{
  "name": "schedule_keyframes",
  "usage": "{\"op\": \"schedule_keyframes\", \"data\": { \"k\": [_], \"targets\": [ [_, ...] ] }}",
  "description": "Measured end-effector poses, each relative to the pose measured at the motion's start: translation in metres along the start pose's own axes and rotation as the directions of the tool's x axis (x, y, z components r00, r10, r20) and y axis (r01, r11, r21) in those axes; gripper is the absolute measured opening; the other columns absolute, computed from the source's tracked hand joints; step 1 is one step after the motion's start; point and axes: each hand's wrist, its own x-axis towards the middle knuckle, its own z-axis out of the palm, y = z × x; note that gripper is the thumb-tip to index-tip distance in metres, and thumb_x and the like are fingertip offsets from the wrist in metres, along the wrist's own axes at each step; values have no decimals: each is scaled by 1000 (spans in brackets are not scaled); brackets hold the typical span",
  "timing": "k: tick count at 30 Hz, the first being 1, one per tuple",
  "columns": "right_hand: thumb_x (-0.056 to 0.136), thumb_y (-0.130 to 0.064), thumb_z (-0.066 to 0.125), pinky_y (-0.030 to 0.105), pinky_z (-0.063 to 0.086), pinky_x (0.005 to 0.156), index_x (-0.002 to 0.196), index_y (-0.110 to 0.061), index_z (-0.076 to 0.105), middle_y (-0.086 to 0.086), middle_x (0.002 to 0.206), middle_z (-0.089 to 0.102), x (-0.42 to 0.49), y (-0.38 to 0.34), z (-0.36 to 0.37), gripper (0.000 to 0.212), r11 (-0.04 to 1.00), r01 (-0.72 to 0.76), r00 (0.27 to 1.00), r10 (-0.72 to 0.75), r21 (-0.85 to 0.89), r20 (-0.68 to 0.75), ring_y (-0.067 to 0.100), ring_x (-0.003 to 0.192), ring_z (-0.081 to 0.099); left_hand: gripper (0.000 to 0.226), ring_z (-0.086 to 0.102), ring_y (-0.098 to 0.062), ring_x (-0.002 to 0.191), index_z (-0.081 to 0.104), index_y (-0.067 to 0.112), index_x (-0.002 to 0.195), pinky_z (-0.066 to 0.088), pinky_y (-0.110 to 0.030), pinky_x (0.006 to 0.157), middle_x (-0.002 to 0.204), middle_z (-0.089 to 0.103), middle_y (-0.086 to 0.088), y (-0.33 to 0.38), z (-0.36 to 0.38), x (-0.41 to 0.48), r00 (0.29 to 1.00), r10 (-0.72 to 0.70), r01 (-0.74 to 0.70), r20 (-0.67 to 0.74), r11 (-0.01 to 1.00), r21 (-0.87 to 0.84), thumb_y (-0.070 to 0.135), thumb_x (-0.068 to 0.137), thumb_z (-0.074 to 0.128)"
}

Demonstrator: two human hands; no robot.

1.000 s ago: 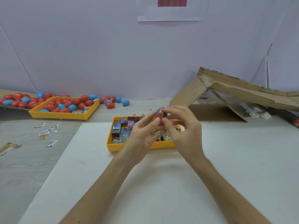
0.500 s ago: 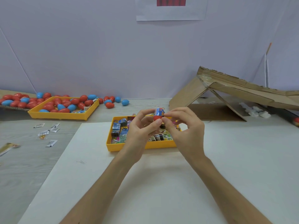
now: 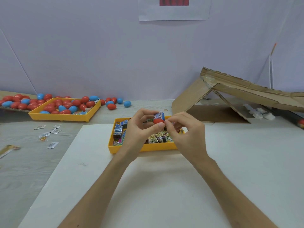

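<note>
We hold a red egg half (image 3: 158, 121) up between both hands, just above the far edge of the yellow tray (image 3: 141, 148) that lies under our knuckles. Our left hand (image 3: 139, 129) curls round it from the left, thumb under the shell and fingers arched over the top. Our right hand (image 3: 187, 134) closes narrowly, its thumb and forefinger pinching the shell's lower right edge while the other fingers hang curled behind. A blue packet (image 3: 159, 115) with printed stripes stands out of the shell's open mouth, pointing up and away from us. Below the hands, the tray is filled with small wrapped packets (image 3: 118, 130), blue ones under the left hand and pale ones (image 3: 160, 139) beneath the gap between the two hands. The tray sits on a white board (image 3: 148, 186) that runs back under both forearms and lies on the bench (image 3: 24, 162). Well to the left of the left hand, a second yellow tray (image 3: 65, 117) holds red and blue plastic eggs (image 3: 65, 106), with more eggs (image 3: 111, 106) loose beyond it. Small white sachets (image 3: 52, 145) lie scattered on the bench nearer to us on that side. Beyond the right hand, and to its right, a cardboard ramp (image 3: 238, 91) slopes over the bench.
</note>
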Motion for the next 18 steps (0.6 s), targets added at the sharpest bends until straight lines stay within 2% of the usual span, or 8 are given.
{"op": "schedule_keyframes", "data": {
  "k": [4, 9, 12, 14, 18],
  "targets": [
    [85, -4, 72, 9, 41, 65, 79, -11, 67, -5, 80, 61, -4, 2, 3, 11, 995, 31, 999, -29, -94, 15, 6, 68, 55, 33, 75, -19, 89, 64, 20, 97, 59, -24, 73, 106, 74, 7, -2, 2, -2, 1000, 17, -17, 5, 999, 31, 11, 75, 86],
    [81, -2, 73, 8, 38, 63, 76, -12, 63, -7, 77, 57, -4, 3, 3, 14, 990, 34, 999, -34, -140, 1, 5, 65, 53, 39, 74, -22, 91, 60, 13, 102, 57, -27, 77, 105, 74, -2, -5, 9, -5, 999, -49, 49, -7, 998, -43, 18, 71, 82],
    [78, -1, 72, 10, 37, 60, 72, -11, 60, -8, 73, 53, -5, 3, 4, 17, 992, 29, 999, -34, -123, -38, 7, 62, 52, 40, 68, -21, 91, 57, 5, 110, 57, -30, 81, 114, 69, -19, -9, 13, -6, 993, -110, 106, -35, 990, -88, 13, 78, 80],
    [77, -1, 72, 14, 38, 57, 70, -10, 58, -7, 72, 52, -5, 3, 4, 18, 992, 37, 998, -44, -121, -50, 9, 61, 50, 37, 65, -23, 91, 53, -2, 114, 57, -28, 79, 120, 65, -24, -10, 16, -7, 988, -146, 140, -43, 982, -125, 3, 85, 75],
    [78, -2, 72, 19, 38, 55, 70, -9, 57, -4, 71, 51, -5, 4, 3, 18, 990, 50, 998, -55, -136, -35, 13, 60, 49, 30, 65, -25, 93, 54, 4, 111, 59, -31, 79, 110, 64, -16, -8, 19, -10, 982, -186, 178, -13, 957, -231, -2, 86, 70]
  ]
}}
